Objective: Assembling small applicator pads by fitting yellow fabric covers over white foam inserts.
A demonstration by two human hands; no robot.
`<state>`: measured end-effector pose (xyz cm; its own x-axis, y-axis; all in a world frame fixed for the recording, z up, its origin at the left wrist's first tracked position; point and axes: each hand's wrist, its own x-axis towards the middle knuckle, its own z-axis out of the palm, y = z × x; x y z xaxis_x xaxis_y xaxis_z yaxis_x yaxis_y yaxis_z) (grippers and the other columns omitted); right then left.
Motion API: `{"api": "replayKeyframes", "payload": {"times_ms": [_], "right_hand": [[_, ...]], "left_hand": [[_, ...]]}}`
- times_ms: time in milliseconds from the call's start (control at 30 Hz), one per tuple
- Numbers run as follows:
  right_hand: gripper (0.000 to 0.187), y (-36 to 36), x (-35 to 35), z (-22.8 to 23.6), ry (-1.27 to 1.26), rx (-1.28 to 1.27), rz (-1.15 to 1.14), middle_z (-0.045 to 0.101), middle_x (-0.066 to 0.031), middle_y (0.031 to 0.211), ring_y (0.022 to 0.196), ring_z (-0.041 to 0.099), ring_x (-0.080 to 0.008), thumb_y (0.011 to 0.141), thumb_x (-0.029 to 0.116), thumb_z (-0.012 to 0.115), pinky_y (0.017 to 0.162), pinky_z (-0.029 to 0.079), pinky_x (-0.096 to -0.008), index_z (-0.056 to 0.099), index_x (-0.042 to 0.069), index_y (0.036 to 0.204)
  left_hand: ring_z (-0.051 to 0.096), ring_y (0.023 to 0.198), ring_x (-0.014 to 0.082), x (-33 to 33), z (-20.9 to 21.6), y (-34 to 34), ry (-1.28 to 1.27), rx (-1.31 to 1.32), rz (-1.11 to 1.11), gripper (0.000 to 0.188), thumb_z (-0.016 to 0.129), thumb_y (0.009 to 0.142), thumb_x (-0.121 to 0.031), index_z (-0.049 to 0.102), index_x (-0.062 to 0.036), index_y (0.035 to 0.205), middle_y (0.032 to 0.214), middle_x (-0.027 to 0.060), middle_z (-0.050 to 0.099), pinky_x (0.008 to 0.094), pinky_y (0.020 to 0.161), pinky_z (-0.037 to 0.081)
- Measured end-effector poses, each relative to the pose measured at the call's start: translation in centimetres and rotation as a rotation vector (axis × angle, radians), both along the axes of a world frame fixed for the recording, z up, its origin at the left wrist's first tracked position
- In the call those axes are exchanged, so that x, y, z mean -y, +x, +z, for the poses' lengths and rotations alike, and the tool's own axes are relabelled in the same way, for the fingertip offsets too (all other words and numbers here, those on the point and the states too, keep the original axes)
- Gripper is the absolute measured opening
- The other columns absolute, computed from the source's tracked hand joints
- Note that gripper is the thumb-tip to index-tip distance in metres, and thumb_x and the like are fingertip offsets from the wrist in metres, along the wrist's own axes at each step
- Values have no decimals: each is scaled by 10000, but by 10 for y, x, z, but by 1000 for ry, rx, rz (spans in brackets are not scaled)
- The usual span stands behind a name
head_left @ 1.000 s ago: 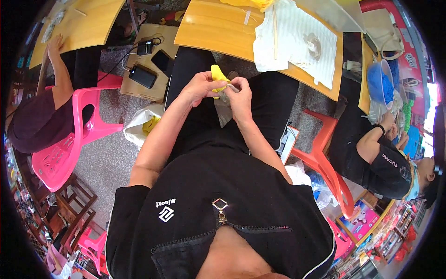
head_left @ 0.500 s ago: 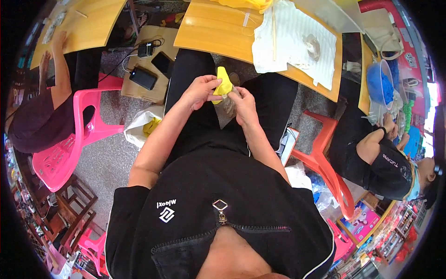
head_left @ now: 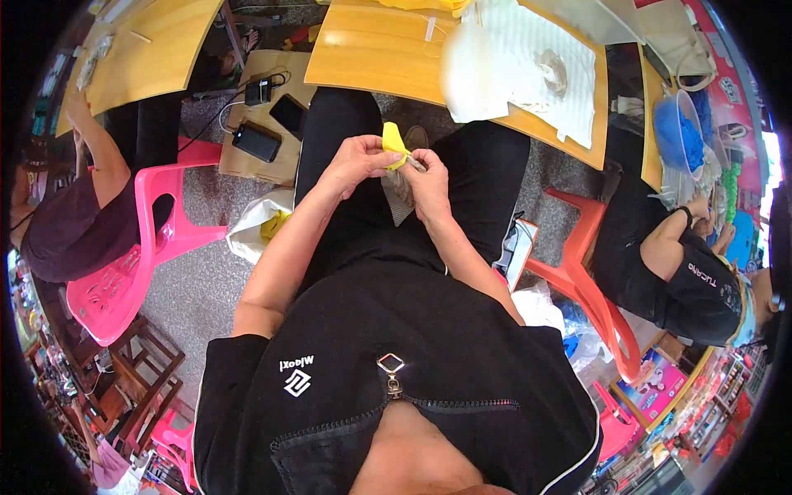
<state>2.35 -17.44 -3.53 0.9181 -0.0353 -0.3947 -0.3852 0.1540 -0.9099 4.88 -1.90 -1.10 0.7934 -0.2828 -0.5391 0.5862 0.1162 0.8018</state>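
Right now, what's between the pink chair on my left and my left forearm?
In the head view, a white bag with something yellow inside, plus some speckled grey floor.

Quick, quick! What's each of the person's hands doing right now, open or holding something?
Left hand: closed, holding a yellow piece.
Right hand: closed, beside the yellow piece; exactly what it pinches can't be told.

The right hand (head_left: 431, 177) has room rightward; table (head_left: 371, 49) blocks ahead.
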Motion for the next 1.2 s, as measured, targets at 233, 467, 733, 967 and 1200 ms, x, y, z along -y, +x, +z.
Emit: {"api": "replayKeyframes", "payload": {"times_ms": [233,467,733,967,1200], "right_hand": [[189,3,-1,-14,-142,96,-75,552,-15,779,704,511,-93,772,95,696,625,440,-253,542,21,854],[174,0,2,2,-6,37,-111,570,-15,799,702,526,-85,787,106,683,623,447,-243,559,14,867],[220,-6,5,-6,-14,93,-17,571,-67,982,833,577,-134,823,106,652,762,469,-249,663,-7,1011],[219,-2,8,-16,-123,205,-1,550,-75,985,942,550,-161,814,97,647,820,453,-269,670,18,1017],[319,5,12,-9,62,37,140,617,-68,978,867,583,-147,813,87,636,779,471,-269,594,-21,1110]], "left_hand": [[617,805,109,12,4,-3,98,-28,-51,275,709,819,-196,628,-3,997,915,45,650,276,723,528],[608,791,114,7,-2,-2,44,-96,51,255,644,873,-232,618,0,977,910,47,631,295,720,544],[603,774,111,16,0,0,86,-62,151,218,635,879,-204,614,-8,973,908,41,631,289,722,534],[606,866,121,11,-2,-2,35,-92,-14,285,662,861,-226,614,-25,1056,946,38,638,316,758,532],[621,865,131,3,2,5,91,-69,-194,347,666,854,-253,601,-11,1094,996,56,644,311,766,536]]}}
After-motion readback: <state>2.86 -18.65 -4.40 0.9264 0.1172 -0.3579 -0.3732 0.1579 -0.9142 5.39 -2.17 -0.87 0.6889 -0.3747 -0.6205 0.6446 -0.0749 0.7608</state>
